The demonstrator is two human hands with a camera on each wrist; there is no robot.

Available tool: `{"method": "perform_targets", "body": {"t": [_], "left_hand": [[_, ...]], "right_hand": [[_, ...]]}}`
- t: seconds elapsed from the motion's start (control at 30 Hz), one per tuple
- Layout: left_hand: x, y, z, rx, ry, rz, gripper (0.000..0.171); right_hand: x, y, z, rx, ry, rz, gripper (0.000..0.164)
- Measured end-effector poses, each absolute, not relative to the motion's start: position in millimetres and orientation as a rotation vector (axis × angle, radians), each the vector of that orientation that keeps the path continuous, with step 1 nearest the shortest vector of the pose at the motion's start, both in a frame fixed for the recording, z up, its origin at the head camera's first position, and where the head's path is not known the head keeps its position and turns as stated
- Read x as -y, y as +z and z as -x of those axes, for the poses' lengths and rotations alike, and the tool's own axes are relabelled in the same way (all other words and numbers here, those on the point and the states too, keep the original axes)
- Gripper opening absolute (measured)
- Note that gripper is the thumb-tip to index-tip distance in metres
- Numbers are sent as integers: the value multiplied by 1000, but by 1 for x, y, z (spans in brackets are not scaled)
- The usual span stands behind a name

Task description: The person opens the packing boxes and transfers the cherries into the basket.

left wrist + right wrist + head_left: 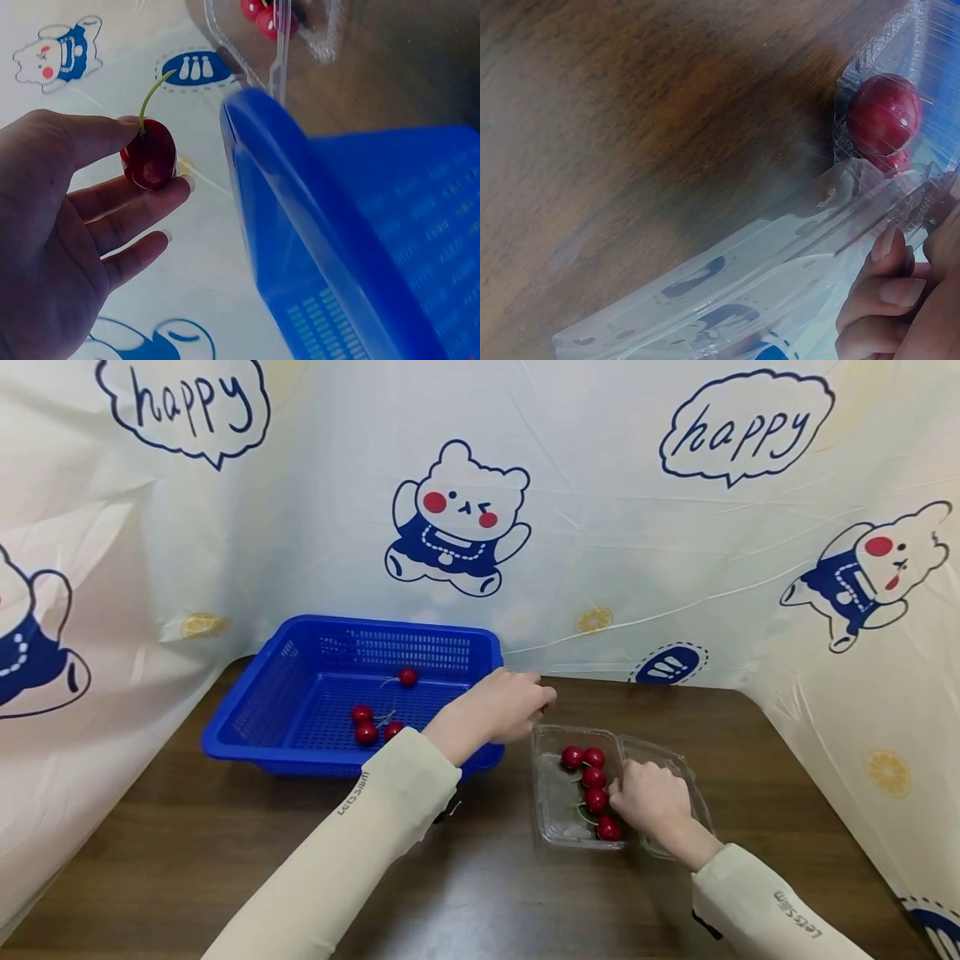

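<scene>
My left hand (pixel 506 706) hangs beside the right rim of the blue plastic basket (pixel 217 739). In the left wrist view its thumb and fingers pinch a dark red cherry (pixel 150 159) with a green stem. Several cherries (pixel 366 732) lie on the basket's floor; my left forearm hides part of it. To the right, a clear plastic box (pixel 551 814) holds a row of cherries (pixel 596 800). My right hand (pixel 652 797) grips the box's edge on its lid side, fingers curled, as the right wrist view shows. The clear lid (pixel 678 762) lies folded out, partly behind that hand.
A brown wooden table (pixel 480 877) carries the basket and the box. Behind and on both sides hangs a pale curtain (pixel 600 560) printed with bears and the word happy. The basket's raised wall stands between its inside and the box.
</scene>
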State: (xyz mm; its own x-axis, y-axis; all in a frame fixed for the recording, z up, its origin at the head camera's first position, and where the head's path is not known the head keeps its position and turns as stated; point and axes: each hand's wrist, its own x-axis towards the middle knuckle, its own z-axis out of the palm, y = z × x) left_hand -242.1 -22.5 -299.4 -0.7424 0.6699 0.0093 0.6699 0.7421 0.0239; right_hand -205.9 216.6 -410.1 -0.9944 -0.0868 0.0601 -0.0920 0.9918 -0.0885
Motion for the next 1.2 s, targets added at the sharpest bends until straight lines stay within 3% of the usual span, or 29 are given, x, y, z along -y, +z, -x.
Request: {"method": "perform_targets", "body": {"t": [1.2], "left_hand": [[125,-285,257,3053,-85,810,26]], "right_hand": [[-215,-407,204,3084,146,-146,24]]}}
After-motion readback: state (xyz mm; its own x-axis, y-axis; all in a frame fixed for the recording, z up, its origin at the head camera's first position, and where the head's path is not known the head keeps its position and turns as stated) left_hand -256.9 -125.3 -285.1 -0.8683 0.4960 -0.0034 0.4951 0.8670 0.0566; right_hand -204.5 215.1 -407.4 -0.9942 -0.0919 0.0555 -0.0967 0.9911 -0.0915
